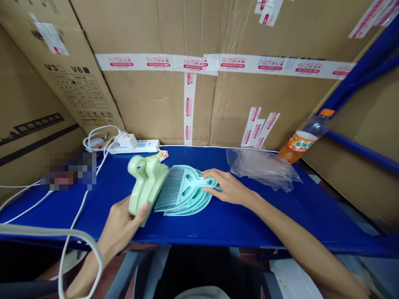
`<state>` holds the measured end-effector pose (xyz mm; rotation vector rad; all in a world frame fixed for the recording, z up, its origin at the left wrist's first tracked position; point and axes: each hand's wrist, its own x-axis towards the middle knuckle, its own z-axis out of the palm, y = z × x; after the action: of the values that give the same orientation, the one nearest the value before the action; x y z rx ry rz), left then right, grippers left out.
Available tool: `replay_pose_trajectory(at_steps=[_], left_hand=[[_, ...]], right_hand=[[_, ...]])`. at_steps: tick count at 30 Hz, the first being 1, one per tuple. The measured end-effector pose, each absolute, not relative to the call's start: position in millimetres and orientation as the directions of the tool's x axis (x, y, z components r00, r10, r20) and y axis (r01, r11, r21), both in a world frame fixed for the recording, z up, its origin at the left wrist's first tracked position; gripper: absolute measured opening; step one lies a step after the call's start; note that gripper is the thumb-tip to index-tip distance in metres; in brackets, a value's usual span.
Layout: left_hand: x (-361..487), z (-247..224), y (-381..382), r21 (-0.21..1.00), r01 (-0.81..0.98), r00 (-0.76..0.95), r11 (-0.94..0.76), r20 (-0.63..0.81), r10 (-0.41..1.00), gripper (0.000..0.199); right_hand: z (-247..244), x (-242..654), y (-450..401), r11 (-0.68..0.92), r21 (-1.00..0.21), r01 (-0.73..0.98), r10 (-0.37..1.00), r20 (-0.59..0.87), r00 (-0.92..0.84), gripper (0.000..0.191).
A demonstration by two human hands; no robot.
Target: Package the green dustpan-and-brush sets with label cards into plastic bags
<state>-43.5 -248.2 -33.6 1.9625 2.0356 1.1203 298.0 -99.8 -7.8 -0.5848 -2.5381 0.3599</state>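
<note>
My left hand is closed around a couple of pale green dustpans, nested together and tilted up on edge, with the thumb on the near side. To their right lies a stack of light blue hand brushes with fan-shaped heads, bristles facing left towards the dustpans. My right hand pinches the brush handles at the right end of the stack. The brushes rest on the blue table, and their bristle tips come up close to the green dustpans; whether they touch I cannot tell.
A white power strip with cables stands at the back left. Clear plastic bags lie at the back right, beside a leaning orange drink bottle. Cardboard walls the back. A white cable crosses the left side.
</note>
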Motion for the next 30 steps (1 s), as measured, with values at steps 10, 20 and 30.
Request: replay_pose_trajectory(at_steps=[10, 20, 30], left_hand=[[8.0, -29.3, -223.5, 0.075, 0.956, 0.222, -0.282, 0.442, 0.869, 0.065], [9.5, -17.0, -216.7, 0.058, 0.914, 0.379, -0.402, 0.235, 0.895, 0.100], [24.4, 1.0, -192.6, 0.199, 0.865, 0.458, -0.460, 0.056, 0.887, 0.105]], right_hand=[[-4.6, 303.7, -102.3, 0.892, -0.334, 0.306, 0.433, 0.432, -0.791, 0.059], [27.0, 315.3, -118.2, 0.900, -0.279, 0.334, 0.421, 0.361, -0.833, 0.048], [15.0, 353.5, -164.5, 0.798, -0.113, 0.592, 0.602, 0.181, -0.778, 0.115]])
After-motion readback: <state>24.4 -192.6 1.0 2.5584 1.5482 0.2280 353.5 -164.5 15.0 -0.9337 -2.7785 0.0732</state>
